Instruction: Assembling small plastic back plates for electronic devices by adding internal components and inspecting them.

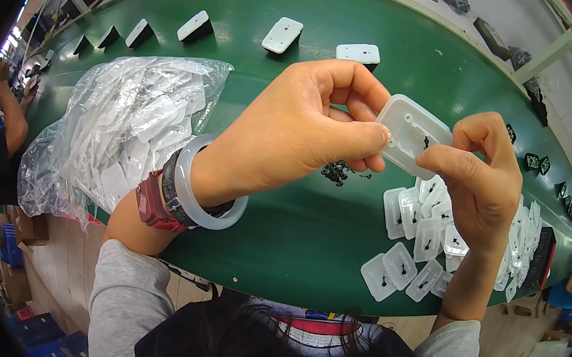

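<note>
Between both hands, above the green table, I hold a translucent white plastic cover [407, 125], shaped like a shallow rounded tray. My left hand [312, 122] pinches its left end between thumb and fingers. At its right end, the thumb of my right hand [483, 173] presses close to a small black part [426, 142] set in the cover. Below the left fingers lies a small heap of black parts [336, 172]. Under my right hand, many similar covers [399, 265] with black parts in them are spread on the table.
A clear plastic bag [133, 122] full of white covers lies on the left. Black-and-white devices [282, 36] stand in a row along the far side of the green table [278, 260]. Small dark assemblies [537, 163] sit at the far right. Another person's arm [11, 111] shows at the left edge.
</note>
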A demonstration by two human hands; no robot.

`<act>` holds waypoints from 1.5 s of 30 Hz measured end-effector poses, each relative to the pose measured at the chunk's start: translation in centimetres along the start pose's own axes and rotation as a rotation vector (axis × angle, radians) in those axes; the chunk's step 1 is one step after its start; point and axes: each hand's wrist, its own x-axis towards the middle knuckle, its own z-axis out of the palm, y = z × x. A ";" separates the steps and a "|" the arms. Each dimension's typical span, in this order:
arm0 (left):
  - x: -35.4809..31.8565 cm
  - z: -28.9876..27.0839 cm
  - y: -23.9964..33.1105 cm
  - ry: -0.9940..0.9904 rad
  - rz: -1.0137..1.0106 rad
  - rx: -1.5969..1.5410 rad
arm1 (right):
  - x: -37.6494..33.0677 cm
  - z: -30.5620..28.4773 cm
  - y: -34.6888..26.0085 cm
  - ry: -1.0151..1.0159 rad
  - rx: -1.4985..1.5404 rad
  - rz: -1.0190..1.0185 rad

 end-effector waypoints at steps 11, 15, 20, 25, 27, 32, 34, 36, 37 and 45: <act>0.2 0.0 -0.3 -0.012 -0.007 0.032 | -0.3 0.0 0.8 -0.085 0.072 0.114; 0.3 -0.1 -0.5 0.004 -0.021 0.008 | -0.3 0.2 0.7 -0.056 0.068 0.125; 0.4 -0.3 -0.8 0.004 -0.023 -0.014 | -0.1 0.6 0.4 0.007 0.044 0.109; 0.4 -0.5 -1.2 -0.010 -0.011 -0.004 | -0.2 0.9 0.5 0.020 0.036 0.110; 0.5 -0.5 -1.2 -0.014 -0.008 0.011 | -0.3 0.8 0.6 -0.008 0.038 0.114; 0.7 -0.7 -1.5 -0.014 -0.017 0.000 | -0.3 0.3 1.1 -0.073 0.066 0.147; 0.7 -0.6 -1.5 -0.014 -0.022 -0.008 | -0.3 0.2 1.1 -0.063 0.074 0.142; 0.7 -0.6 -1.6 -0.011 -0.034 -0.025 | -0.2 0.1 1.1 -0.047 0.089 0.132; 0.7 -0.5 -1.6 -0.010 -0.039 -0.033 | -0.1 0.1 1.1 -0.039 0.097 0.126; 0.6 -0.4 -1.7 0.001 -0.024 -0.043 | 0.1 0.8 -0.7 0.105 0.653 0.618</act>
